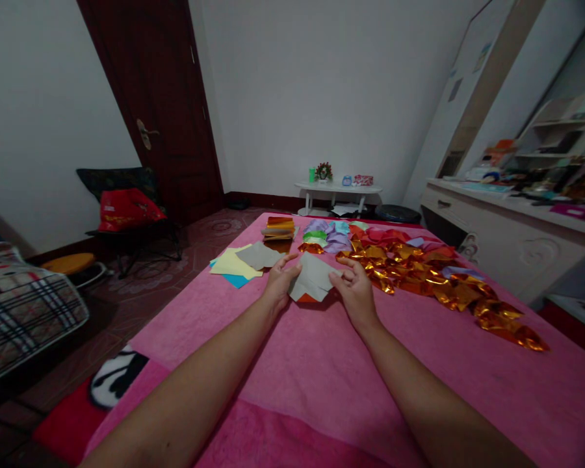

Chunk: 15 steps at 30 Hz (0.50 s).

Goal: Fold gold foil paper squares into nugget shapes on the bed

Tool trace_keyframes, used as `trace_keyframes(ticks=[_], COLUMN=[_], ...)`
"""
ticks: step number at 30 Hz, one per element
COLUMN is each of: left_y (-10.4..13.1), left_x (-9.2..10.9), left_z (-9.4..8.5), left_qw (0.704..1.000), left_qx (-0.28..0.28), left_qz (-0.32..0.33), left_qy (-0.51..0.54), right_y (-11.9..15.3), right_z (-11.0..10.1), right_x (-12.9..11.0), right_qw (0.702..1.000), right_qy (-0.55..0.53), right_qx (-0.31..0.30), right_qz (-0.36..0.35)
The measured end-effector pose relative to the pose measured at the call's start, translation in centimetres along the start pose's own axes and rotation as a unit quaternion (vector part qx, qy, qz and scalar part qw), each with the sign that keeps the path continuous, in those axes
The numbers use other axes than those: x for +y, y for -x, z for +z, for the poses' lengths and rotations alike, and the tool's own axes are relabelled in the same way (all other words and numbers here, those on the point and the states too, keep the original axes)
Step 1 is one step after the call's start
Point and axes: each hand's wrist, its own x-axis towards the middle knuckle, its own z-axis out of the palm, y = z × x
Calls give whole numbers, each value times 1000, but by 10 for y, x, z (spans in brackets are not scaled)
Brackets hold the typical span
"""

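Note:
Between my two hands is a creased sheet of grey paper [316,273], with an orange-red patch showing at its lower edge. My left hand [279,284] pinches its left side with thumb and fingers. On the opposite side, my right hand [355,286] grips the edge between thumb and fingertips. Left of the hands lie loose sheets: another grey sheet [260,255], yellow paper [234,262] and blue paper [238,281]. Just beyond them stands a stack of gold and brown paper [279,229]. Folded shiny orange-gold foil pieces [419,273] spread out to the right.
All this rests on a pink cloth [302,364]. Purple and green folded papers [324,235] sit at the far end. A white side table [338,187] stands by the wall, a cluttered white dresser [511,221] on the right, and a chair with a red bag [129,209] on the left.

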Motion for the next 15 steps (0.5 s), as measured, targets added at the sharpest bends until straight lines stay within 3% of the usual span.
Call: trace_keyframes(ticks=[5, 11, 15], left_y=[0, -1, 0], left_x=[-1, -1, 1], left_z=[-1, 1, 2], left_qw=[1000, 998, 998], left_qx=[-10, -41, -42], left_qz=[4, 9, 3], left_qy=[25, 52, 50], right_y=[-2, -5, -5], right_z=[3, -1, -2], right_x=[4, 5, 4], right_qw=[999, 992, 989], right_qy=[-21, 59, 67], right_qx=[-29, -4, -1], right_qz=[-1, -115, -133])
